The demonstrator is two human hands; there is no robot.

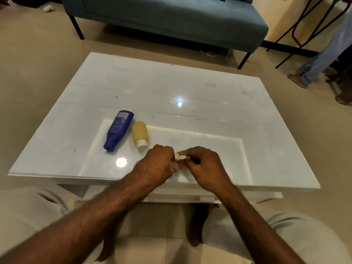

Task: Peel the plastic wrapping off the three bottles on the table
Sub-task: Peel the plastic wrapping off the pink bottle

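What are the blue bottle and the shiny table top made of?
The blue bottle looks like smooth opaque plastic with a soft sheen and a printed label. The table top looks like glossy white glass or lacquer, since it mirrors the lights sharply; which one is unclear.

We reach both bare forearms forward from the bottom of the view, converging near the middle. Our left hand (157,164) is curled into a loose fist, knuckles up. Our right hand (206,163) faces it, fingers bent inward with the tips pinched toward the left hand's. The two hands nearly touch; they seem to grip something small between them, though motion blur hides the fingertips.
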